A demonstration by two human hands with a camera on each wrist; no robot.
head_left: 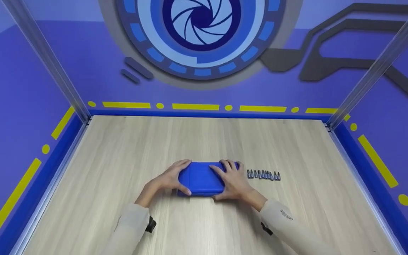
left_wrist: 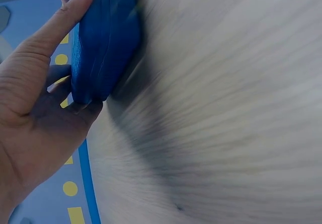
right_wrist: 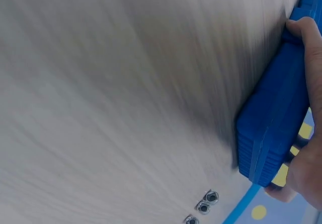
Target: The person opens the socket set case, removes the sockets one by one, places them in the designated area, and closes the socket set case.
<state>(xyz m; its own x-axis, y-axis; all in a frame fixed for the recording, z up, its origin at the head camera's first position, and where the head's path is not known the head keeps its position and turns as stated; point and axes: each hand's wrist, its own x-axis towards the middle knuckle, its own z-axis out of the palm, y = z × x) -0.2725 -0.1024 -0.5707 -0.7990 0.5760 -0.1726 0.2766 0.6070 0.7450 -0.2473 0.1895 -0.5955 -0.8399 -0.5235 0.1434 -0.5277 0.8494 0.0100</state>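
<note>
A closed blue plastic case (head_left: 205,179) is held between both hands, close to the tabletop. My left hand (head_left: 171,177) grips its left end, thumb at the near edge and fingers at the far side. At the opposite end my right hand (head_left: 234,182) holds the case, its thumb on the near edge and fingers spread over the top and far right corner. In the right wrist view, ribbing shows on the end of the case (right_wrist: 274,118). Just right of that hand stands a row of several small dark metal pieces (head_left: 263,175) with narrow tops.
The pale wooden table (head_left: 136,141) is bounded by a blue-purple back wall (head_left: 204,95) and side walls with yellow markings. Metal posts (head_left: 53,67) rise at the back corners. Several of the small metal pieces (right_wrist: 204,207) show near the case in the right wrist view.
</note>
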